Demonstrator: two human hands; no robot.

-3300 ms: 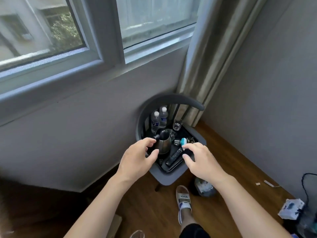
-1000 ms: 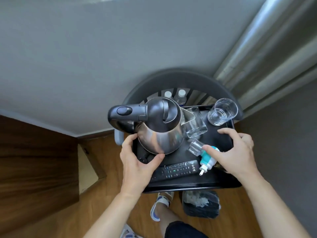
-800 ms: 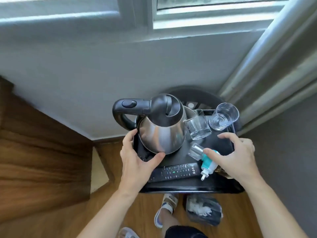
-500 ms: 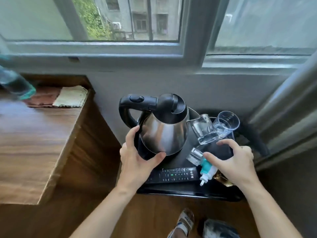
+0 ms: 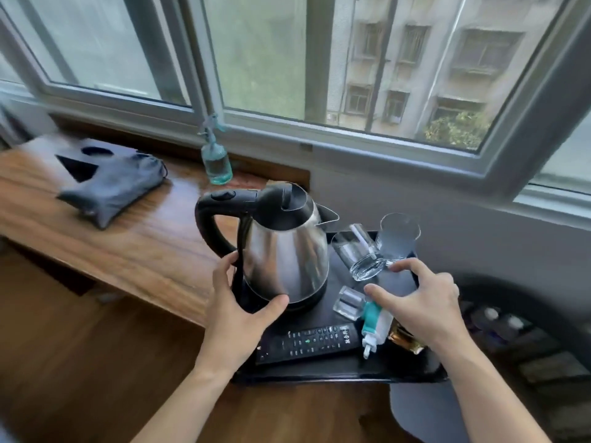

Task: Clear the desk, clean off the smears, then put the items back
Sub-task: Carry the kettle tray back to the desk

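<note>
**Loaded tray held at the table's edge**

The black tray carries one steel kettle with a black lid and handle, upright on its base. Beside the kettle are two clear glasses, one upright and one tipped against it. A black remote lies flat along the near rim, and a small teal-and-white bottle lies on its side next to it.

The left hand grips the tray's left edge, thumb hooked round the kettle's base. The right hand holds the right side, fingers curled over the tray and bottle.

The tray hangs just beside the wooden table, which bears one grey pouch and one spray bottle.
</note>
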